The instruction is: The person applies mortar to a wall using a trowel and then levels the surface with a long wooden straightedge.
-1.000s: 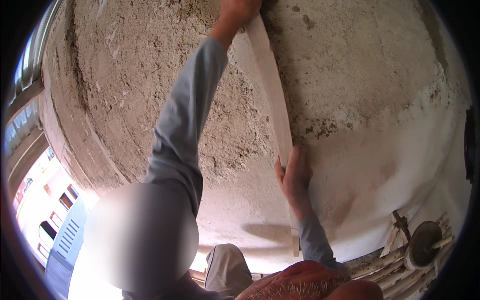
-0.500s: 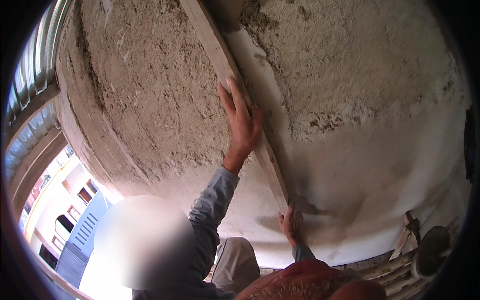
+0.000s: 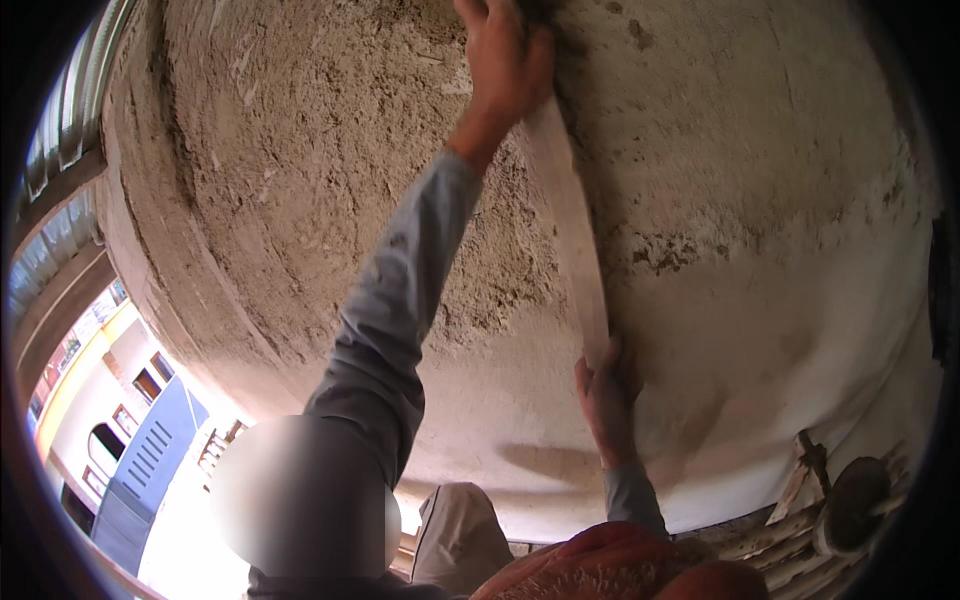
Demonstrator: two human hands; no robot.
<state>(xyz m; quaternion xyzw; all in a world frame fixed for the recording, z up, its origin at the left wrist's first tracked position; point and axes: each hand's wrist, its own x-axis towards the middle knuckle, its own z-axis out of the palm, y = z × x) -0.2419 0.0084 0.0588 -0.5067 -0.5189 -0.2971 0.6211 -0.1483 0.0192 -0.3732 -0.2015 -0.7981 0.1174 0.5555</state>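
Note:
My left hand (image 3: 505, 65) is high up, its fingers round the upper part of a long, pale wooden batten (image 3: 565, 215). My right hand (image 3: 610, 390) holds the batten's lower end. The batten runs lengthwise against a plastered wall surface (image 3: 260, 150), rough and grainy to its left and smoother toward the bottom and right. The top of the batten is partly hidden by my left hand and the frame edge.
Corrugated sheeting (image 3: 55, 130) on wooden beams is at the left, with a building (image 3: 130, 380) and blue gate (image 3: 150, 470) below. At lower right are rough poles (image 3: 760, 540) and a round disc (image 3: 850, 505). A bent knee (image 3: 460, 530) shows below.
My left hand slid down the batten, then moved back up to its top. The batten swung left and returned rightward. My right hand dropped, then rose slightly.

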